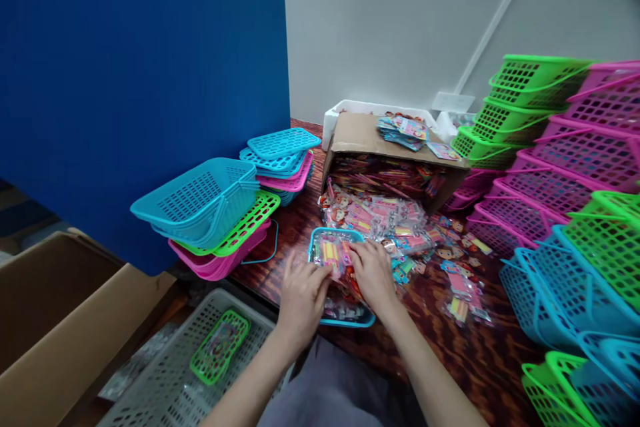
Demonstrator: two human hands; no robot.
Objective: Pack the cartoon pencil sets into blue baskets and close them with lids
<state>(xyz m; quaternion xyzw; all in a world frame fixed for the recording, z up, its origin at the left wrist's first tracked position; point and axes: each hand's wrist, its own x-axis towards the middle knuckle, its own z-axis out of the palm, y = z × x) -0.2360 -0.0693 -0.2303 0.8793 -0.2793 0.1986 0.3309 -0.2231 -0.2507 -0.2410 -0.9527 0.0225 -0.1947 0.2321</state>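
A small blue plastic basket [317, 240] lies on the dark wooden table in front of me, filled with packets of colourful toys in clear wrappers [331, 255]. My left hand [301, 295] rests on the basket's near left part, fingers curled down onto the packets. My right hand [373, 271] presses on the packets at the basket's right side, fingers bent. What the fingers grip is hidden under them. More toy packets [387, 217] spill from a tipped cardboard box [360, 133] just behind the basket.
Stacks of blue, green and pink baskets [220, 213] stand at left beside a blue partition [125, 93]. Tall basket stacks [565, 167] fill the right. A grey crate [165, 387] holding a green basket [219, 345] sits low left, beside a brown carton [60, 320].
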